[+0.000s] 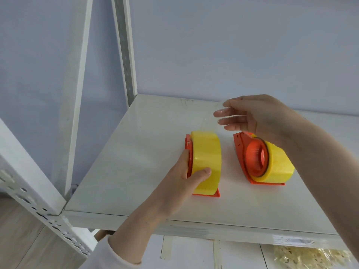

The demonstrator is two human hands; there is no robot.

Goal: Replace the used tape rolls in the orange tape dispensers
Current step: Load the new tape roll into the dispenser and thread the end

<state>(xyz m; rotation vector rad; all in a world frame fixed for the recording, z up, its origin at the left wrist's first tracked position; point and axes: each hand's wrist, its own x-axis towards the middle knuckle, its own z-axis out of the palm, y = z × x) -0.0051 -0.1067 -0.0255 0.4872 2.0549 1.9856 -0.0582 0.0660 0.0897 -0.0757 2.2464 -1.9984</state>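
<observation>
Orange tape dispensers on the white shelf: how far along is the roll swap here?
Both orange plastic dispensers already carry thick yellow tape rolls: the left dispenser and the right dispenser stand on the white metal shelf. In hand: the left hand grips the left one; the right hand hovers open above the right one, holding nothing. No used rolls are in view; what remains cannot be told.

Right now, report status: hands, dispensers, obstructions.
Left hand gripping left orange dispenser with yellow tape roll. Right hand open above right orange dispenser. White shelf: nothing blocking.

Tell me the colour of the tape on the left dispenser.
Yellow tape on an orange dispenser, seen in the head view.
</observation>
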